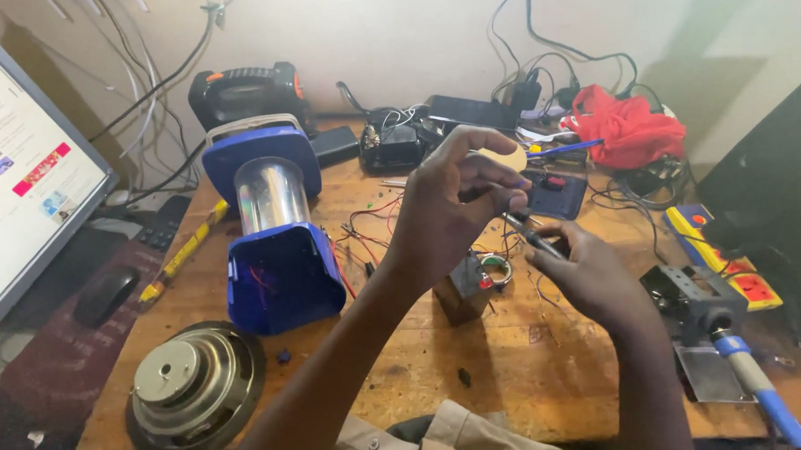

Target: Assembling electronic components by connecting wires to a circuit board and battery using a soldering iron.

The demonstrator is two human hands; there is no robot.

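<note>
The worn wooden tabletop (424,384) carries everything described here. A flat computer monitor with a lit screen (26,176) stands off its left edge. A blue plastic lantern with a clear cylindrical middle (272,229) lies left of centre, its base toward the near edge. A round grey metal speaker driver (193,387) sits magnet-up at the near left corner. A crumpled red cloth (628,128) lies at the far right corner among black cables. A black box with orange trim (245,93) stands at the far edge behind the lantern. A grey metal soldering-iron stand (692,303) and a blue-handled soldering iron (761,390) lie near the right edge, toward the near right corner.

Your left hand (449,210) is raised above the centre of the tabletop. Its thumb and fingertips are pressed together, pinching something thin; what it is cannot be told. Your right hand (584,276) sits just right of it, lower, with its fingers closed around a slim dark metal tool (529,234) whose tip points up toward your left fingertips.

A small dark rectangular battery block (460,289) stands on the tabletop directly beneath your hands, near the centre. A small ring-shaped part with a red spot (493,270) lies just beside it, touching thin red and black wires (365,222) that trail toward the lantern.
</note>
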